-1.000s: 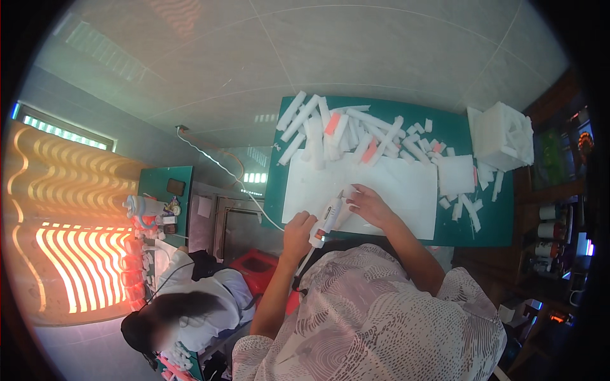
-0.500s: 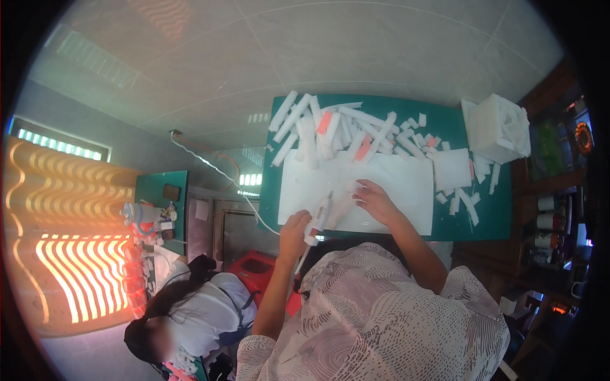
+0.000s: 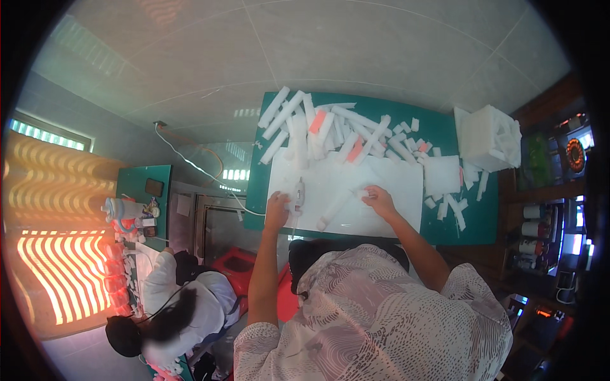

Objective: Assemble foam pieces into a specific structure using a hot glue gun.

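My left hand [image 3: 277,208] is closed around the handle of a white glue gun [image 3: 298,198], its nozzle pointing to the far side of the table. Under the gun is a white sheet [image 3: 397,213]. My right hand [image 3: 379,202] is closed, thumb and fingertips pinched at the far end of a white foam strip [image 3: 337,209]. The strip slants across the sheet, its near end by the sheet's front edge. Exactly how the fingertips meet it is small and blurred.
White foam strips [image 3: 298,127], some with pink parts, are heaped along the far side of the green table [image 3: 470,219]. A square foam piece [image 3: 441,175] and a white foam block [image 3: 489,136] are at the right. A person [image 3: 184,311] works at the lower left; shelves [image 3: 540,228] stand right.
The glue gun and my left hand have moved left and turned more upright. My right hand's spread fingers have closed at the strip's end. The whole view has shifted slightly.
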Available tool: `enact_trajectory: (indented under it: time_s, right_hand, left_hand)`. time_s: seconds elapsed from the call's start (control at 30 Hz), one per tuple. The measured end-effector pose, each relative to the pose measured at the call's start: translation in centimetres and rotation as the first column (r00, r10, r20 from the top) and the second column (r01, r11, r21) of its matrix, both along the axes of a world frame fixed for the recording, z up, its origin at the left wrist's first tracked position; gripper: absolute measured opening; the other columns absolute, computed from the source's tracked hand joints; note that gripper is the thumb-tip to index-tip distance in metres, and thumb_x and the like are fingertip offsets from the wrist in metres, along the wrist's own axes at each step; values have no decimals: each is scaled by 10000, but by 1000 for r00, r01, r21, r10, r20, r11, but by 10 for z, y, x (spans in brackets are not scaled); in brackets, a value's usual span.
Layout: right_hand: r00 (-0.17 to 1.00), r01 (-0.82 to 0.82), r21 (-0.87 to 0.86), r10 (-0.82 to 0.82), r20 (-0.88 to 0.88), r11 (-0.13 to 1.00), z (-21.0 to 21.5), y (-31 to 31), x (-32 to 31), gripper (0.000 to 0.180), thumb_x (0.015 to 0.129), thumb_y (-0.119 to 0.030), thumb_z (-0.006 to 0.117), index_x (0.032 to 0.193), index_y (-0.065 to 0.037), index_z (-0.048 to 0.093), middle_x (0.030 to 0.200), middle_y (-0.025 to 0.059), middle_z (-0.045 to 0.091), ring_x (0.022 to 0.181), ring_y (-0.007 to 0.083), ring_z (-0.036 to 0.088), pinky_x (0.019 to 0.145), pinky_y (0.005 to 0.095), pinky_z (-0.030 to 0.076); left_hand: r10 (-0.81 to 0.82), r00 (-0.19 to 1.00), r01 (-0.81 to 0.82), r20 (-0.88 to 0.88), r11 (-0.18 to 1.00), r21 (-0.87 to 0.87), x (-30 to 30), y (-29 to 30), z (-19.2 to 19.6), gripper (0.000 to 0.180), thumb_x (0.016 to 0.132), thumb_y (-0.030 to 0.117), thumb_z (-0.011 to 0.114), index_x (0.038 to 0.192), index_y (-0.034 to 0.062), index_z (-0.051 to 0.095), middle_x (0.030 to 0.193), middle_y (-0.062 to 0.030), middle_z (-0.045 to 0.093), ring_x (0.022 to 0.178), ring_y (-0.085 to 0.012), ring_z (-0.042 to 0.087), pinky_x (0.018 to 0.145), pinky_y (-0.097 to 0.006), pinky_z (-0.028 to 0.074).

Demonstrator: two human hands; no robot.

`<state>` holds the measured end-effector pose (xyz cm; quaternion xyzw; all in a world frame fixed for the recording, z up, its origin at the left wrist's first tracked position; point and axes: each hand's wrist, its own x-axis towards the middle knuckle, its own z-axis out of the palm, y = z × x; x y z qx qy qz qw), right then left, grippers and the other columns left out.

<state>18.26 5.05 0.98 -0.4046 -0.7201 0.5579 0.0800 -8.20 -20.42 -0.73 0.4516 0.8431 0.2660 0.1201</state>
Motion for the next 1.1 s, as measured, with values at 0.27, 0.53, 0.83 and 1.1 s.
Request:
enact_trajectory:
  time_s: [0.27, 0.53, 0.83, 1.1]
  right_hand:
    - [987, 32, -539, -112, -117, 842, -6, 11, -2, 396, 808, -79, 642, 1186, -27, 537, 1023, 126, 563, 893, 207, 618, 741, 290, 522]
    - [978, 100, -613, -191, -85, 784, -9, 7, -18, 342, 833, -22, 584, 1172, -21, 534, 1005, 91, 536, 883, 195, 616, 776, 282, 528]
    - [998, 33, -339, -51, -45, 940, -18, 7, -22, 314, 808, -21, 625, 1115, -34, 564, 1006, 81, 542, 842, 164, 585, 695, 265, 522]
    - [999, 28, -233, -37, -33, 972, -25, 3, -26, 296, 797, -34, 640, 1087, -47, 583, 954, 61, 557, 788, 147, 587, 636, 253, 515]
  left_hand:
    - [156, 987, -152, -25, 980, 128, 51, 29, 39, 375, 707, -44, 584, 1076, 6, 541, 1167, -218, 500, 1079, -393, 480, 935, -435, 399]
    - [-80, 997, 81, 18, 989, -124, 120, 113, 16, 278, 729, 175, 672, 980, 64, 628, 956, -109, 589, 919, -297, 558, 755, -417, 477]
    - [-102, 994, 88, -46, 968, -237, 132, 120, 0, 367, 759, 203, 659, 1113, 149, 581, 933, -66, 564, 912, -248, 561, 690, -394, 481]
    - [-118, 981, 71, -155, 957, -282, 134, 118, -9, 370, 827, 224, 573, 1190, 159, 552, 998, -51, 542, 958, -234, 517, 737, -409, 444]
